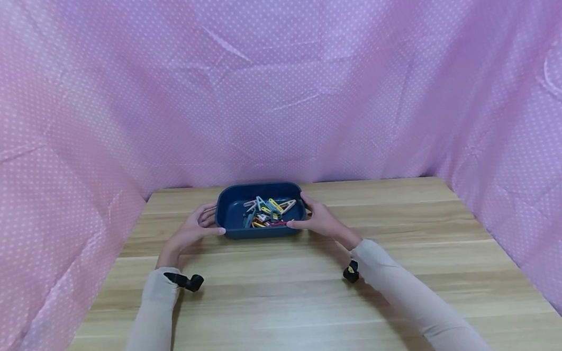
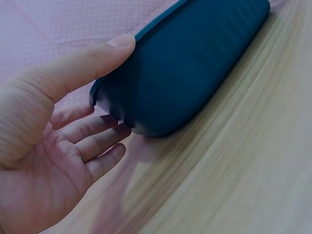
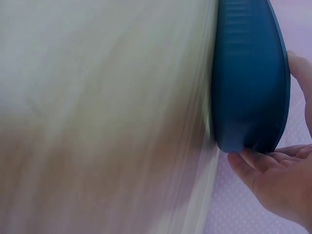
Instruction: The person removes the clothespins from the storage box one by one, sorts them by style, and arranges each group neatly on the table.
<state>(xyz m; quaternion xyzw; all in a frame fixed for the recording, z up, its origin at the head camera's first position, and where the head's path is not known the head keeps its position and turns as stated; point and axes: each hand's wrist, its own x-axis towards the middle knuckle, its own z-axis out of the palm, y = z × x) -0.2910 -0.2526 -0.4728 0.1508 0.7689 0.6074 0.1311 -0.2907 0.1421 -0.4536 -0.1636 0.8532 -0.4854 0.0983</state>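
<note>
A dark blue plastic bin (image 1: pixel 260 233) with rounded corners sits toward the far side of the table, between both hands. Several colourful plastic clothespins (image 1: pixel 275 205) lie in a loose heap inside it. My left hand (image 1: pixel 192 232) holds the bin's left end. In the left wrist view its thumb lies on the rim, with the fingertips against the end wall (image 2: pixel 161 92) lower down. At the right end, my right hand (image 1: pixel 322 220) grips the bin, thumb over the front rim and fingers around the side. The right wrist view shows fingertips at the bin's lower end (image 3: pixel 248 97).
The bin stands on a light wood-grain table (image 1: pixel 287 302). A pink dotted curtain (image 1: pixel 277 101) hangs behind the table and along both sides. Each wrist wears a small black camera, one on the left (image 1: pixel 195 282) and one on the right (image 1: pixel 350 272).
</note>
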